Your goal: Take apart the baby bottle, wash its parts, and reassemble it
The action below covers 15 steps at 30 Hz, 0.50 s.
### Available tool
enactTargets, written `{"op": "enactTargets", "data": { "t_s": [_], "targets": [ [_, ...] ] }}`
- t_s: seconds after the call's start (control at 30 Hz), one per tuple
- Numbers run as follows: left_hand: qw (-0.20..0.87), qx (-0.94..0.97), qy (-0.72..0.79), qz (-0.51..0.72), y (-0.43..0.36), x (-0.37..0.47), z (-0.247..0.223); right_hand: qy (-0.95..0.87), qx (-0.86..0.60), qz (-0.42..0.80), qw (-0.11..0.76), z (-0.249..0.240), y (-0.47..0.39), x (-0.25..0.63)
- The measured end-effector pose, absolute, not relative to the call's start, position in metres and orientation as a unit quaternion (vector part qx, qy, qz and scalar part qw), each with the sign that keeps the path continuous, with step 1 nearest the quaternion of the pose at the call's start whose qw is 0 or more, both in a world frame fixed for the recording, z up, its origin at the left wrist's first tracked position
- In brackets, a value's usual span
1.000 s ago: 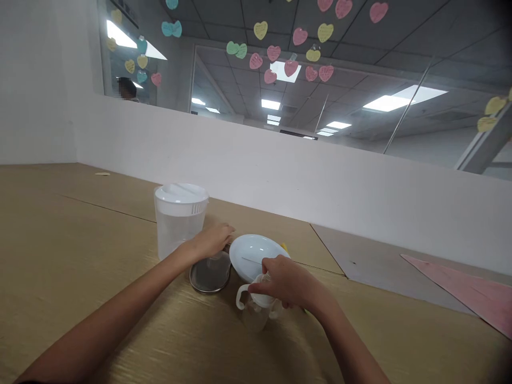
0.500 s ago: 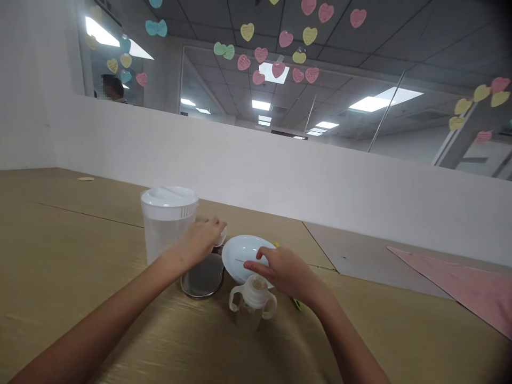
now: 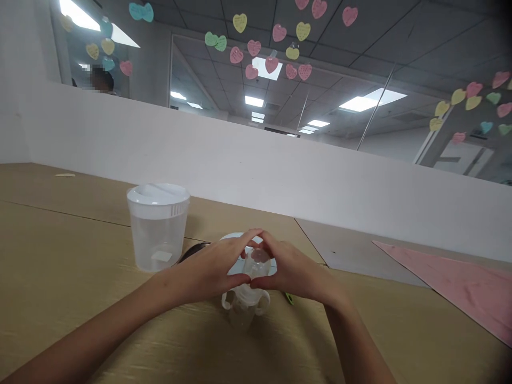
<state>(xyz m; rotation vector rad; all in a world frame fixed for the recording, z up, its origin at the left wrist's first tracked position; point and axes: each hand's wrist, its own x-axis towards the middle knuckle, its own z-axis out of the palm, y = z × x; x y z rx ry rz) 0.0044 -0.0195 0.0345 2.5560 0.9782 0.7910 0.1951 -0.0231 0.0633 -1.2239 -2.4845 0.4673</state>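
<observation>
A clear two-handled baby bottle (image 3: pixel 245 306) stands upright on the table in front of me. Above its top is a clear domed cap (image 3: pixel 258 262), framed by both my hands. My left hand (image 3: pixel 222 264) curls round the cap's left side, thumb low and fingers high. From the right, my right hand (image 3: pixel 294 269) closes round it the same way, and the fingertips of the two hands meet. Whether the cap touches the bottle is hidden by the thumbs. Behind them, a white bowl (image 3: pixel 232 235) is mostly covered by my hands.
A lidded translucent pitcher (image 3: pixel 158 234) stands on the left. The rim of a dark metal tray (image 3: pixel 194 249) shows behind my left wrist. A green-ended utensil (image 3: pixel 288 298) lies right of the bottle. A pink cloth (image 3: pixel 448 288) lies on the far right, and a white wall (image 3: pixel 240 165) rises behind.
My left hand has moved right from near the tray and pitcher to above the bottle, with the clear cap now there. My right hand has closed in from the bowl. The view has shifted slightly.
</observation>
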Motion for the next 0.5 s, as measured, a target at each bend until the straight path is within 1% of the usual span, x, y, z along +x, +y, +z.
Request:
{"op": "enactTargets", "data": {
  "t_s": [0.17, 0.37, 0.5],
  "targets": [
    [0.133, 0.894, 0.355, 0.238, -0.014, 0.005, 0.022, -0.880, -0.439, 0.162, 0.087, 0.050, -0.013, 0.193],
    [0.151, 0.896, 0.354, 0.219, -0.011, 0.010, 0.015, -0.878, -0.454, 0.147, 0.044, 0.044, -0.009, 0.185],
    [0.163, 0.893, 0.359, 0.217, -0.009, 0.011, 0.014, -0.874, -0.461, 0.146, 0.038, 0.045, -0.009, 0.181]
  ]
}}
